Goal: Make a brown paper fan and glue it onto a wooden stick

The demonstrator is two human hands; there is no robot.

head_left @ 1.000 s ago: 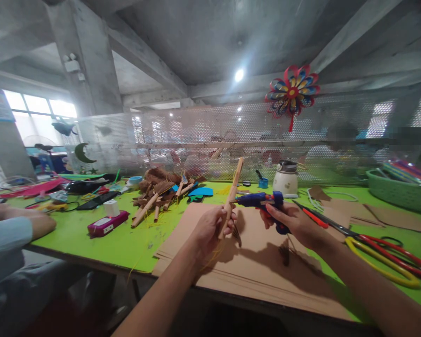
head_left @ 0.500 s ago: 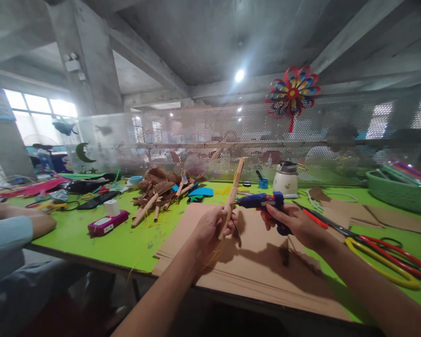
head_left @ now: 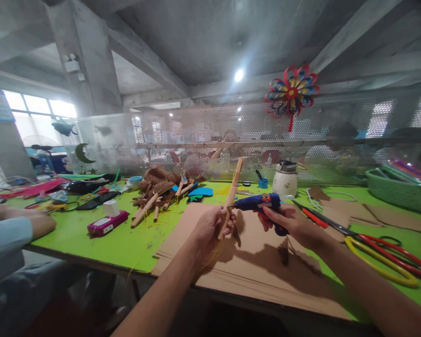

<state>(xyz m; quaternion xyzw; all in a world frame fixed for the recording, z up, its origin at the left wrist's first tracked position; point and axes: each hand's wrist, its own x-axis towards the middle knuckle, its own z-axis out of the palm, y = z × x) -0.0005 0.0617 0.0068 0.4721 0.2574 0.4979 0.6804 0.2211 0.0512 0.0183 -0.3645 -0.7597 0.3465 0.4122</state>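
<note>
My left hand (head_left: 209, 229) is closed round the lower part of a long tan stick (head_left: 233, 187), holding it nearly upright over a stack of brown cardboard sheets (head_left: 259, 267). A small dark feathery piece (head_left: 235, 233) hangs just below my fingers. My right hand (head_left: 289, 222) grips a blue glue gun (head_left: 258, 203) with its nozzle pointing left and touching the stick about halfway up.
A pile of similar sticks and brown fibres (head_left: 157, 189) lies at the back left on the green table (head_left: 126, 238). Red and yellow hoops (head_left: 389, 255) and long scissors (head_left: 323, 220) lie to the right, by a green basket (head_left: 400, 189). A white pot (head_left: 285, 180) stands behind. Another person's arm (head_left: 19, 224) rests at left.
My right hand has brought the glue gun slightly left, so its nozzle now meets the stick. My left hand and the stick stay nearly still.
</note>
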